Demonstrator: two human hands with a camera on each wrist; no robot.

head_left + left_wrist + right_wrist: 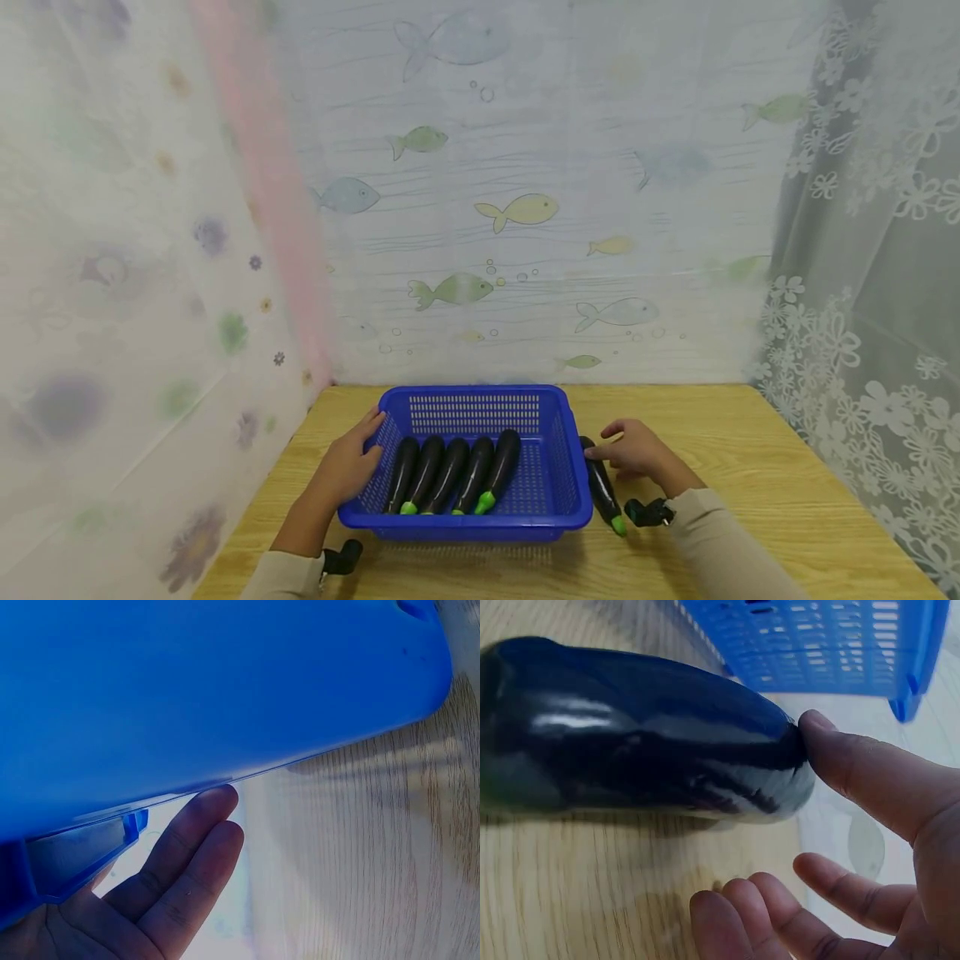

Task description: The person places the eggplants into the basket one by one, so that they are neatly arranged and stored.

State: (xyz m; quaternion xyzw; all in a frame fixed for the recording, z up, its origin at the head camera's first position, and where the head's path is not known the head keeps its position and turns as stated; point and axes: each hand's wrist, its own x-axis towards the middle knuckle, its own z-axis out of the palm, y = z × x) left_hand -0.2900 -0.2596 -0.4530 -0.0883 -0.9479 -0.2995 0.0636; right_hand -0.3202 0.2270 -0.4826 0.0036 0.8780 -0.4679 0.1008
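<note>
A blue plastic basket [465,522] stands on the table with several glossy dark eggplants [448,477] lying side by side in its left and middle part. My left hand [349,463] rests at the basket's left rim; in the left wrist view its straight fingers [196,881] touch the blue side. Outside the basket, along its right wall, lies a single eggplant [602,487], green stem end toward me. At its far end is my right hand [633,450]. The right wrist view shows the thumb [870,776] touching the eggplant's tip, while the other fingers are spread away from it.
The light wood table [765,500] extends to both sides of the basket. A fish-patterned curtain [525,275] hangs behind it, with a flower-printed sheet [112,333] at the left and a sheer flowered curtain [862,375] at the right.
</note>
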